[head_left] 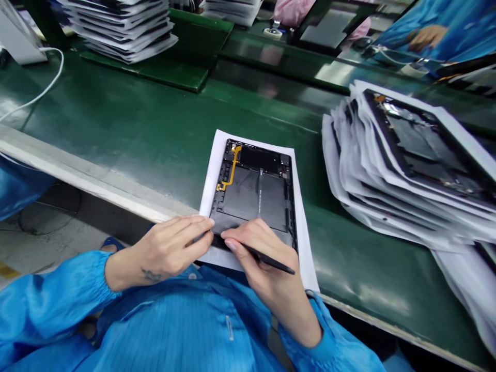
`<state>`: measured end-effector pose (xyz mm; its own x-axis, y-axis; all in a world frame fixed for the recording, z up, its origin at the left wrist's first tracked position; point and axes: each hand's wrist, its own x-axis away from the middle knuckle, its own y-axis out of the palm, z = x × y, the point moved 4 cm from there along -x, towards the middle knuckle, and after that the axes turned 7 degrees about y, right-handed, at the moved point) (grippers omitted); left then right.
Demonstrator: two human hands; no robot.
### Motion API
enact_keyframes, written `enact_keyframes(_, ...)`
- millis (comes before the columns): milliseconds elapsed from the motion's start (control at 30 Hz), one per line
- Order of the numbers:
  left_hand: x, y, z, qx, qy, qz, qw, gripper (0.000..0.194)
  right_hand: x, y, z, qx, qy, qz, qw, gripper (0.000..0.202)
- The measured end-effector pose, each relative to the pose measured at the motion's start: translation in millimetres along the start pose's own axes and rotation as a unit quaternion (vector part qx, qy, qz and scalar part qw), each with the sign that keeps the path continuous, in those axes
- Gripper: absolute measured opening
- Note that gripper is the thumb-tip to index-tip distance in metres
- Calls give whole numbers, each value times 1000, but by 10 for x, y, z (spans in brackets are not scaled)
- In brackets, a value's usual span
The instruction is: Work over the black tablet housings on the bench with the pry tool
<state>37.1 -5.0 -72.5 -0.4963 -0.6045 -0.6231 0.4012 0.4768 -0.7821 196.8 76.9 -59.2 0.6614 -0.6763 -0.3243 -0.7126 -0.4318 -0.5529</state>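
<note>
An opened tablet (pixel 248 196) lies on a white sheet (pixel 306 258) at the bench's near edge. Its inside faces up, with dark grey battery panels and an orange flex cable (pixel 234 170) along the left side. My left hand (pixel 170 245) is closed at the tablet's lower left corner, thumb and fingers at the edge. Held like a pen in my right hand (pixel 267 253) is a slim black stick-shaped tool (pixel 273 262). The tool's working tip is hidden by my fingers, near the tablet's lower edge.
To the right stands a stack of tablets between white sheets (pixel 349 170), another open tablet (pixel 426 139) on top. More stacked sheets (pixel 124 26) rest on a green board (pixel 182 67) at back left. A white cable (pixel 58 77) crosses the left side. Across the bench is a co-worker's hand (pixel 428 37).
</note>
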Motion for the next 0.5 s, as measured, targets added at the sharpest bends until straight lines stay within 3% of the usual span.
enact_keyframes(233,-85,-12,42,-29,-6,-19,999,24,243,-270,67,46,36,62,996,15)
enact_keyframes(500,-236,167,125,-12,16,-9,1000,25,374,-176,-29,95,-11,80,992,24)
